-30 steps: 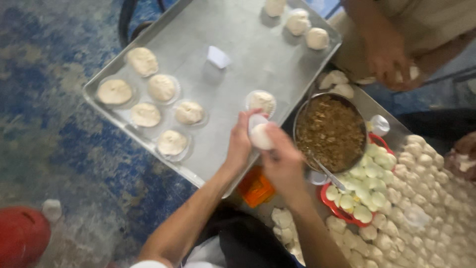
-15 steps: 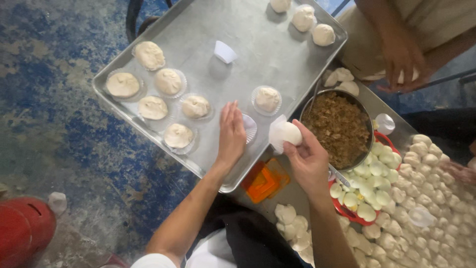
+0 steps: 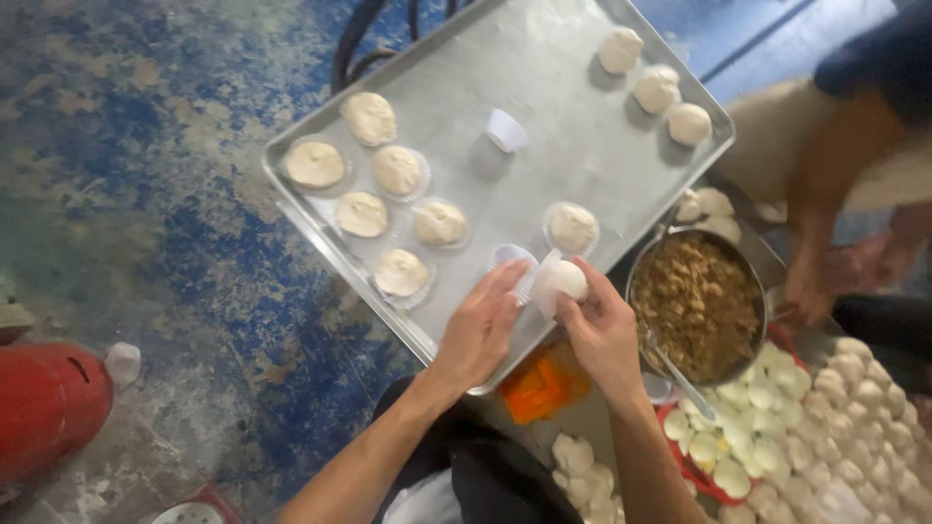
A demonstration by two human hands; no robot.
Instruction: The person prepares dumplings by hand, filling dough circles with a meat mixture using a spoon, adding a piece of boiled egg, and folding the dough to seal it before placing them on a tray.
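My right hand [image 3: 602,325] holds a round white dough ball [image 3: 566,279] with a paper liner against it, just above the near edge of the metal tray [image 3: 544,107]. My left hand [image 3: 482,325] rests flat on the tray, fingertips touching an empty white paper cup [image 3: 514,260]. Several filled dough pieces [image 3: 398,170] in paper liners sit on the tray's left part, one more dough piece [image 3: 573,228] lies just beyond my hands. A metal bowl of brown crumbly filling [image 3: 694,301] with a spoon [image 3: 680,378] stands to the right of my right hand.
Three dough balls [image 3: 657,87] lie at the tray's far corner and a loose paper cup [image 3: 506,129] mid-tray. Another person's hand [image 3: 806,291] is at the right. Many small dough pieces [image 3: 854,427] fill the lower right. A red object [image 3: 44,408] stands on the blue floor.
My hands have parted: the right hand carried the dough ball to the right, while the left hand lowered onto the tray beside the empty paper cup. The camera view has also shifted.
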